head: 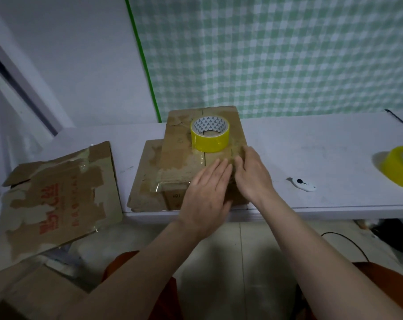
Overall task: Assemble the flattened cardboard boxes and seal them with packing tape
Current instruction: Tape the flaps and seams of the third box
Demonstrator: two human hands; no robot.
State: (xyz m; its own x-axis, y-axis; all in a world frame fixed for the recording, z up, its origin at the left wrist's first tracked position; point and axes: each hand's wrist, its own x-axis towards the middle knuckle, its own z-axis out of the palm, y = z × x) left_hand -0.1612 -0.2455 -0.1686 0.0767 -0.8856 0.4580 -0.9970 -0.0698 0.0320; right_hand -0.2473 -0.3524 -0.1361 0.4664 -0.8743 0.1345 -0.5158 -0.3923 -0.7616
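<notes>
Head view. Your left hand [207,192] and right hand [251,174] lie side by side, fingers straight, pressing flat on the top of the assembled cardboard box [195,155]; neither grips anything. The box sits at the table's [311,153] near edge, directly under your palms, on a flattened sheet of cardboard [145,181]. Just beyond your fingertips a yellow tape roll [210,135] stands on the box top and blocks forward travel. To the right of your right hand the table surface is open as far as a small white cutter [303,184]; beyond that a second yellow tape roll [398,167] is cut off by the frame edge. Left of your left hand, a worn flattened box with red print [57,199] overhangs the table. The box's front face is largely hidden behind your left hand.
</notes>
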